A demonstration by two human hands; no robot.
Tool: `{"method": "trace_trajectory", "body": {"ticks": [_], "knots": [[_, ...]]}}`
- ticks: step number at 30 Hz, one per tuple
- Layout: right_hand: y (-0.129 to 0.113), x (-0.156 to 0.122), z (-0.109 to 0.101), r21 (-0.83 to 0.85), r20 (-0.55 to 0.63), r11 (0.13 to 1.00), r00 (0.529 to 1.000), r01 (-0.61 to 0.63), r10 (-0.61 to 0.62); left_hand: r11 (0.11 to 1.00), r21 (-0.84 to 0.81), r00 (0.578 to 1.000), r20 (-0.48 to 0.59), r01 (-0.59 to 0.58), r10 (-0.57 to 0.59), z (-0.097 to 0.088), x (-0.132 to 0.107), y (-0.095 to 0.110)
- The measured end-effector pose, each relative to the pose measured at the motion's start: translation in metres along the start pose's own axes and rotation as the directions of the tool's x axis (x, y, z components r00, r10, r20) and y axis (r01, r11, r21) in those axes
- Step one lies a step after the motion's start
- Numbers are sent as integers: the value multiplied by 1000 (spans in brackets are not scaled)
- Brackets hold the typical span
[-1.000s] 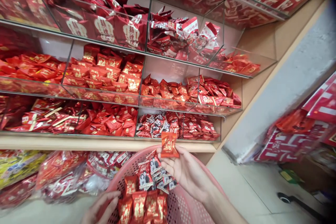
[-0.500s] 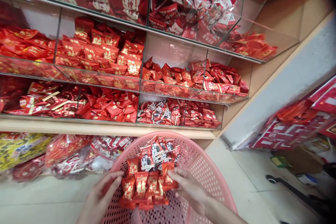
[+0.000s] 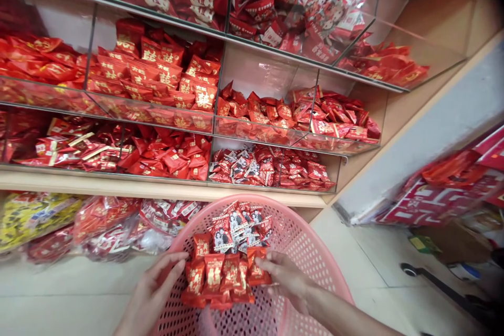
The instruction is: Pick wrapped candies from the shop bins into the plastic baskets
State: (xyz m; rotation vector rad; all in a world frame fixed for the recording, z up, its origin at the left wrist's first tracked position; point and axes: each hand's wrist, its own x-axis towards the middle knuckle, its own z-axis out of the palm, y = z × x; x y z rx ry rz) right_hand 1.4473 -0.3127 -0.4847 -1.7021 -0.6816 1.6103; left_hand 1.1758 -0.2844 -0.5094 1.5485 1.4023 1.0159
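Note:
A pink perforated plastic basket [image 3: 311,247] holds several small wrapped candies. Orange-red candy packets [image 3: 214,275] with gold print lie in front, and red, black and white candy packets [image 3: 240,228] are heaped behind them. On the right side of the pile, my right hand [image 3: 289,278] has its fingers closed on an orange-red candy packet [image 3: 256,266]. My left hand [image 3: 151,291] is at the basket's left side, fingertips beside the leftmost packets. Its thumb and fingers are bent but apart, with nothing visible between them.
Behind the basket stands a shelf unit [image 3: 118,182] with clear-fronted bins of red-wrapped sweets [image 3: 153,76]. Bagged packets [image 3: 106,220] lie under the lowest shelf. To the right are a wall [image 3: 433,131], red printed bags [image 3: 437,194] and a black chair leg [image 3: 441,289].
The view has shifted slightly, so the shelves sit a little differently in the picture. Both hands keep nearly the same places around the candies, and the right-hand packet leans slightly more.

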Motion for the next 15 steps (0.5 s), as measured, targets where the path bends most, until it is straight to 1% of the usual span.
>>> {"method": "trace_trajectory", "body": {"ticks": [3,7,11,15], "knots": [[-1,-2,12,-35,29,998,998,49,-48,1000,-3,1000,-1,-2,2,1,1,0],[1,5,29,-70,92,988,988,134,-128,1000,2,1000,-1,-11,11,1,2,-2],[7,15,40,-91,65,984,987,155,-150,1000,21,1000,4,-15,14,0,0,0],[13,20,44,-86,50,985,988,147,-143,999,44,999,31,-14,13,-1,0,3]]}}
